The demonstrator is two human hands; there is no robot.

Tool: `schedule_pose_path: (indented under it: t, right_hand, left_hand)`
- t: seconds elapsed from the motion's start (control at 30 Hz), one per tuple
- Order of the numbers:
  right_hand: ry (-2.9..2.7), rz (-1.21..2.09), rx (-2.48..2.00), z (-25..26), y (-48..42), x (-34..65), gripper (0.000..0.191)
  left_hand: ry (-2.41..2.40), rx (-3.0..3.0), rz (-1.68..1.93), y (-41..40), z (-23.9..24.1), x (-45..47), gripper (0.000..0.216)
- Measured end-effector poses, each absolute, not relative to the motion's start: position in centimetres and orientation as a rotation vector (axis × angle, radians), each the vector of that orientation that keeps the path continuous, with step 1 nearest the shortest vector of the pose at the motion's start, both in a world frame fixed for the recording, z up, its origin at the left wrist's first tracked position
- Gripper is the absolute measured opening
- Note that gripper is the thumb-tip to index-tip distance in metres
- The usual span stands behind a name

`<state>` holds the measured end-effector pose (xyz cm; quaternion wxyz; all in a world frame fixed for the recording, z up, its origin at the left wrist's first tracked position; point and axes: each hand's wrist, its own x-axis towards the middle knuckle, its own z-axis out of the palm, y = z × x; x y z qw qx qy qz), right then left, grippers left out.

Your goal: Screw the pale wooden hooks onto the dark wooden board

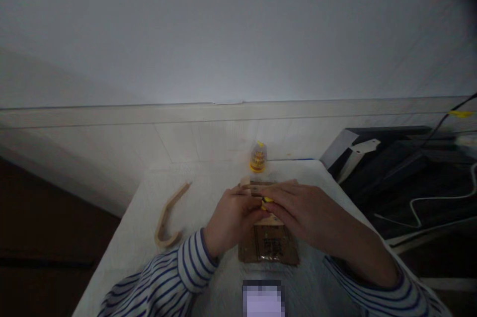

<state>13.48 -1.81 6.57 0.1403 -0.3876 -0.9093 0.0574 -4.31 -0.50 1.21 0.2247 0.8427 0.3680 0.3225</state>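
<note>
Both of my hands meet over a piece of brown cardboard [268, 250] on the white table. Between the fingertips shows a small yellow thing [266, 200] with a dark spot; its kind is hard to make out. My left hand [234, 216] is closed, thumb and forefinger at the thing's left side. From the right, my right hand [302, 207] pinches it, its other fingers stretched over the far side. Pale wood [269, 220] lies beneath on the cardboard, partly hidden by my fingers. Beyond my hands stands a clear bottle [258, 159] with a yellow base and tip.
A hook-shaped wooden strip [163, 222] lies on the table [137, 237] to the left. A pixelated rectangle [263, 301] covers the near edge. Dark flat panels [402, 168] and a white cable [443, 198] are at the right. A white wall [208, 138] rises behind the table.
</note>
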Motion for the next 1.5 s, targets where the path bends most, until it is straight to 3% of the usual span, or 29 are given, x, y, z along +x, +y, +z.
schedule_pose_path:
  t: [0.47, 0.93, 1.03, 1.2, 1.5]
  right_hand:
    - [-2.604, 0.058, -1.219, 6.7, -2.3, 12.9, 0.020]
    - [-2.598, 0.132, -1.162, 6.4, -1.6, 13.2, 0.026]
    - [-2.613, 0.190, -1.193, 6.4, -1.4, 13.3, 0.020]
    - [-2.645, 0.287, -1.147, 6.6, -1.2, 13.4, 0.018]
    - [-2.635, 0.179, -0.993, 6.5, -0.4, 13.7, 0.023]
  left_hand:
    - [0.892, 2.283, 0.752, -0.3, 2.1, -4.7, 0.017]
    - [0.856, 2.267, 0.753, 0.5, 2.5, -5.3, 0.011]
    - [0.868, 2.293, 0.710, 0.9, 2.7, -5.8, 0.016]
    - [0.894, 2.364, 0.545, 1.3, 3.0, -7.1, 0.047]
    - [1.013, 2.422, 0.368, 1.7, 1.8, -7.8, 0.050]
